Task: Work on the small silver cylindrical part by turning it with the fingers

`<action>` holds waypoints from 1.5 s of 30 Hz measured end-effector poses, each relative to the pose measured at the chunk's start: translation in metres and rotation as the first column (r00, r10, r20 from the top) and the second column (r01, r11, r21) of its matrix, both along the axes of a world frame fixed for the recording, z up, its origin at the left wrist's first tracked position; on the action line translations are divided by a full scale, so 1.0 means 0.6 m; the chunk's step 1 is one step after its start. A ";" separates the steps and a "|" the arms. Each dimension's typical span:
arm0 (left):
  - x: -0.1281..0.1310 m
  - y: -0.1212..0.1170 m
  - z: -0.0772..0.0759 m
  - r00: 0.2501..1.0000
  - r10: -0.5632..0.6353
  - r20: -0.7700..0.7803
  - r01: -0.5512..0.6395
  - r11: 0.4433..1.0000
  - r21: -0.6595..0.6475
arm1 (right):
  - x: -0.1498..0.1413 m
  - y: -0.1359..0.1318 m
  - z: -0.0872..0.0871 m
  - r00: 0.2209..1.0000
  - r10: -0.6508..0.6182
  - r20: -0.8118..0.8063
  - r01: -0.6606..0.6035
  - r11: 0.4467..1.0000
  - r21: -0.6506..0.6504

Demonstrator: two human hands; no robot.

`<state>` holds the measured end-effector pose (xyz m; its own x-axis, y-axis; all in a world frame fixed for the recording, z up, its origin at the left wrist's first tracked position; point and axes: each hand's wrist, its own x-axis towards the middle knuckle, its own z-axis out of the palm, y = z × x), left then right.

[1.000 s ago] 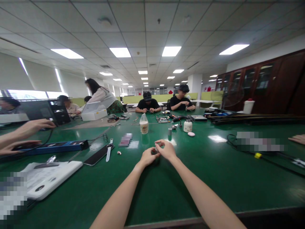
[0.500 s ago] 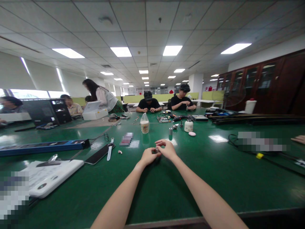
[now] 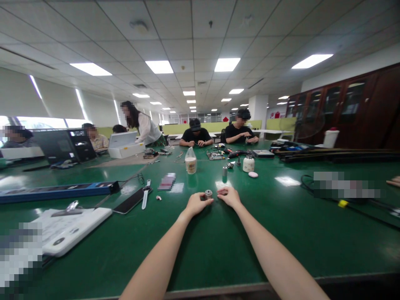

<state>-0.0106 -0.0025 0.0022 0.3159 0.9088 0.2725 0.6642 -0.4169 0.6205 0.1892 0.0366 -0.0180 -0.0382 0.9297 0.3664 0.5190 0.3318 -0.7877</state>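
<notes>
Low over the green table, my left hand is closed round a small metal cylinder, its round top facing up. A little to the right is my right hand, apart from the cylinder. Its thumb and fingers come together in a pinch; whatever is between them, if anything, is too small to make out. Just beyond my hands stands a taller silver cylinder, with small dark metal parts beside it.
Farther off are a bagged cup, a white jar and a pale round lid. To the left lie a watch, a dark tablet, an earbud and a clipboard. Cables lie right. Several people sit or stand beyond.
My right hand has moved away to the right from my left hand and the small metal cylinder, whose top now shows. A standing person at the back left has shifted rightward.
</notes>
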 end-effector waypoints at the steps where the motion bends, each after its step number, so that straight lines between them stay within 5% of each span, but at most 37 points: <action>1: 0.000 0.000 0.000 1.000 0.002 0.002 -0.002 1.000 0.000 | 0.001 0.001 -0.004 1.000 0.002 0.003 -0.002 1.000 -0.007; 12: -0.001 0.001 -0.001 1.000 0.013 0.024 -0.013 1.000 -0.002 | -0.005 -0.002 0.010 0.998 0.027 -0.056 -0.025 0.999 0.046; 21: -0.001 0.004 -0.003 1.000 0.018 0.024 -0.018 1.000 -0.020 | -0.069 -0.019 0.039 0.976 0.202 -0.078 -0.187 0.968 0.170; 45: 0.001 -0.001 0.002 0.999 0.027 0.045 -0.025 0.999 -0.045 | -0.066 -0.031 0.044 0.989 0.083 -0.119 -0.052 0.970 0.238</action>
<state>-0.0101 -0.0029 0.0036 0.2804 0.9280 0.2454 0.6453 -0.3715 0.6675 0.1495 0.0180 0.0086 -0.0369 0.8144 0.5791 0.3894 0.5455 -0.7422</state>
